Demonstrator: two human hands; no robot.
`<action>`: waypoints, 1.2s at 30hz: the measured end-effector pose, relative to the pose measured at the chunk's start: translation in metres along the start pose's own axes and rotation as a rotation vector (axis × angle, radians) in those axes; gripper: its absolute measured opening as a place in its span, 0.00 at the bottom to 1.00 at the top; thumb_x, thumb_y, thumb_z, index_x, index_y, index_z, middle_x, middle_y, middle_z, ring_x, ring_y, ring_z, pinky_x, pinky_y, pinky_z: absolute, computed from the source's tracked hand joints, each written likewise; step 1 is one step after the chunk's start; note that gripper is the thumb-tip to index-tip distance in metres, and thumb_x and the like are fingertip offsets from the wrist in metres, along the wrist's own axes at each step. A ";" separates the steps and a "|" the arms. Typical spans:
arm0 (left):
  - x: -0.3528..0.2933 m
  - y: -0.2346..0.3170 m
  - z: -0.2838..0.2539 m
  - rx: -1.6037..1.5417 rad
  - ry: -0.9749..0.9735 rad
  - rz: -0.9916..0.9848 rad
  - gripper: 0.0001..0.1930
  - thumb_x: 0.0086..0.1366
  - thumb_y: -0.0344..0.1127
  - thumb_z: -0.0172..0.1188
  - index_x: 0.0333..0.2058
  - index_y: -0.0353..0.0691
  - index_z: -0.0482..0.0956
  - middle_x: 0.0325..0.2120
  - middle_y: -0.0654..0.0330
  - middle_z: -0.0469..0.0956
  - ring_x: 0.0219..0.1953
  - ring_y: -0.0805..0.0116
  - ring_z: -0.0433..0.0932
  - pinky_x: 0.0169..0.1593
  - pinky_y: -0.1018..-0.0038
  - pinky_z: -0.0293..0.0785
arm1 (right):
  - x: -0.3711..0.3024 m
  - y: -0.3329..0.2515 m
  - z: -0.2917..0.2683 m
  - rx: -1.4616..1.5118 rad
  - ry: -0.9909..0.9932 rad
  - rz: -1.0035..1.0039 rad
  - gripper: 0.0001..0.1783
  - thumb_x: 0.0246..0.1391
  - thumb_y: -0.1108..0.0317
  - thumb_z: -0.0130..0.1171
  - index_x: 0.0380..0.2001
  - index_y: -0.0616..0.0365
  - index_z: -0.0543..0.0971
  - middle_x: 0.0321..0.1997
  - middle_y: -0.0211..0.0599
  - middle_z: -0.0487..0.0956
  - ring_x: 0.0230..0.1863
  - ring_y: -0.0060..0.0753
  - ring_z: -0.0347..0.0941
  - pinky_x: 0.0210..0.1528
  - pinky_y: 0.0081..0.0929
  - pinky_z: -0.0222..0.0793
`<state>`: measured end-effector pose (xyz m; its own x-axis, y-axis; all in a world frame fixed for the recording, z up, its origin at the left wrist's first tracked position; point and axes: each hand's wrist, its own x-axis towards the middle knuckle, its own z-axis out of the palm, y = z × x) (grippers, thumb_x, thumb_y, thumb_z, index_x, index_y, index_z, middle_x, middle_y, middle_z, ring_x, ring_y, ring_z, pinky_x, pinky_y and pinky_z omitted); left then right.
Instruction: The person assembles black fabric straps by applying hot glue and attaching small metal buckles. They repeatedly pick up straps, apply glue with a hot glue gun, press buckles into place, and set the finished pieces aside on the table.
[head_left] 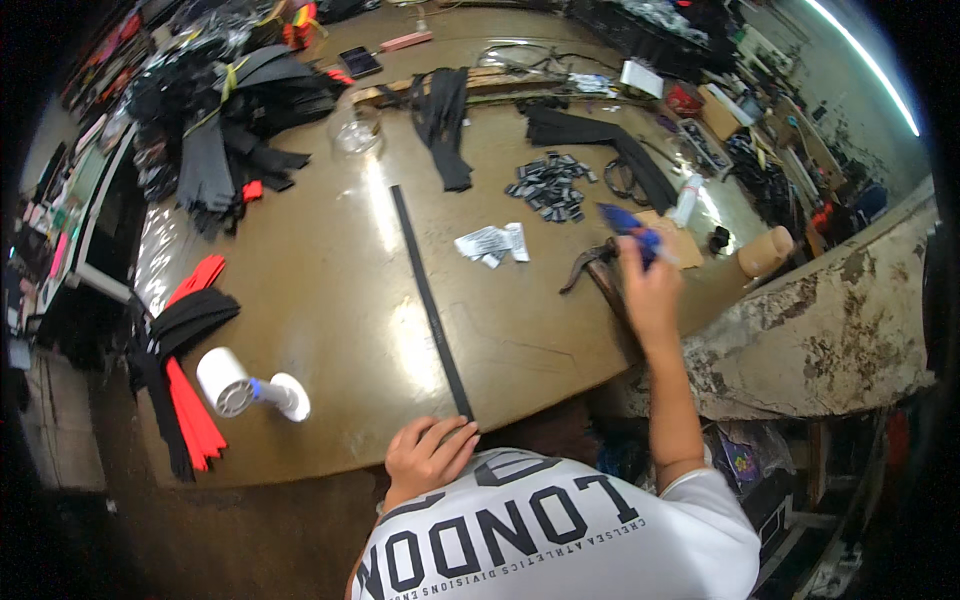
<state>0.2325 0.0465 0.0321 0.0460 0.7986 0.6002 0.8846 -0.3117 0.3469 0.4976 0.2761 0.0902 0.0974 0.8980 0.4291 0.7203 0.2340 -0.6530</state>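
A long, narrow black strip (425, 280) stretches across the table from its middle to the near edge. My left hand (430, 455) presses on its near end, fingers bent together. Farther right, my right hand (650, 285) is closed around a blue object (647, 240) with a bit of orange on it; motion blur hides its exact kind. Beside that hand lies a hammer (592, 262) with a dark curved head. Small white printed labels (490, 244) lie right of the strip, and behind them is a pile of small black-and-grey pieces (552, 187).
A white handheld fan (250, 385) and black and red strips (190, 370) lie at left. Bundled black strips (225, 130) fill the back left. Other black strips (440, 125) lie farther back. A brown cone (765, 252) and a white bottle (686, 200) stand at right.
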 end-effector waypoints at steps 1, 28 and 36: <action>-0.001 0.000 0.000 0.007 -0.016 -0.001 0.11 0.47 0.38 0.73 0.33 0.55 0.86 0.34 0.74 0.82 0.35 0.69 0.76 0.36 0.73 0.74 | 0.010 0.022 -0.011 0.054 0.173 0.147 0.25 0.62 0.49 0.58 0.43 0.64 0.76 0.37 0.56 0.81 0.40 0.59 0.78 0.42 0.45 0.72; -0.001 -0.004 -0.003 -0.001 -0.031 0.019 0.13 0.51 0.41 0.70 0.38 0.56 0.87 0.37 0.74 0.83 0.34 0.71 0.77 0.35 0.77 0.76 | 0.282 0.104 0.103 -0.628 -0.094 -0.008 0.13 0.52 0.63 0.62 0.40 0.57 0.82 0.43 0.47 0.82 0.49 0.51 0.78 0.50 0.46 0.72; -0.008 -0.008 0.007 0.000 0.082 0.067 0.08 0.58 0.42 0.68 0.36 0.52 0.85 0.37 0.73 0.82 0.37 0.73 0.78 0.36 0.80 0.77 | 0.189 -0.098 0.003 0.429 -0.235 -0.526 0.17 0.64 0.65 0.58 0.54 0.57 0.77 0.44 0.30 0.79 0.43 0.22 0.74 0.48 0.20 0.69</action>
<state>0.2277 0.0464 0.0199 0.0671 0.7307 0.6794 0.8806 -0.3635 0.3040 0.4434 0.4242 0.2334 -0.3739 0.6711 0.6401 0.2925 0.7403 -0.6053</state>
